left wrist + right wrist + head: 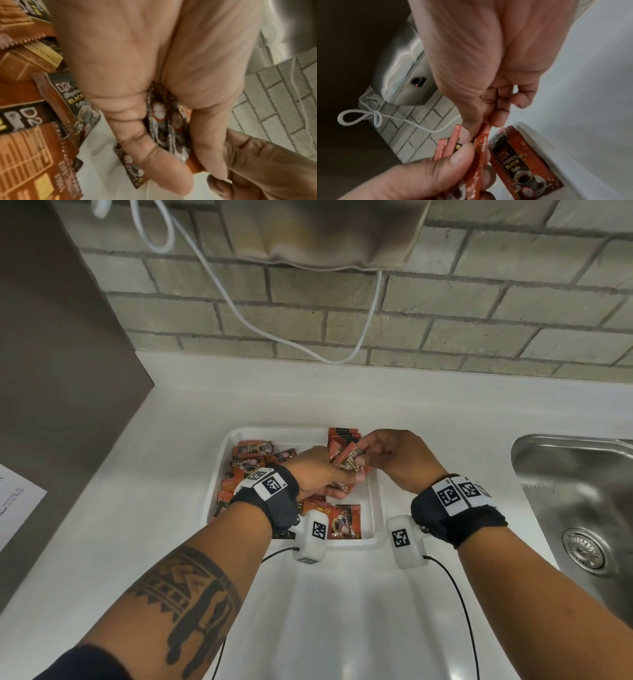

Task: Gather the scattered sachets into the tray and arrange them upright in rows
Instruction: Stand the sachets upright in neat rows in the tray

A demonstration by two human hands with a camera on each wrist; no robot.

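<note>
Currently a small bundle of sachets (pixel 347 462) is pinched by the left hand (pixel 320 470) and the right hand (pixel 394 455) above the tray (pixel 375 508). One upright row (pixel 344 436) is formed at the far right corner; loose sachets (pixel 246 460) remain flat inside. None are seen on the counter (pixel 171 412).

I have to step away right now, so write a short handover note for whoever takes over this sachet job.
Left hand: grips a small bunch of red-orange coffee sachets over the white plastic tray.
Right hand: pinches the top edge of one sachet in that bunch.
Done: an upright row of sachets stands in the tray's far right corner; no sachets show on the white countertop.
Left: loose sachets lying flat across the tray's left and near parts need standing up in rows, starting with the held bunch.
</note>
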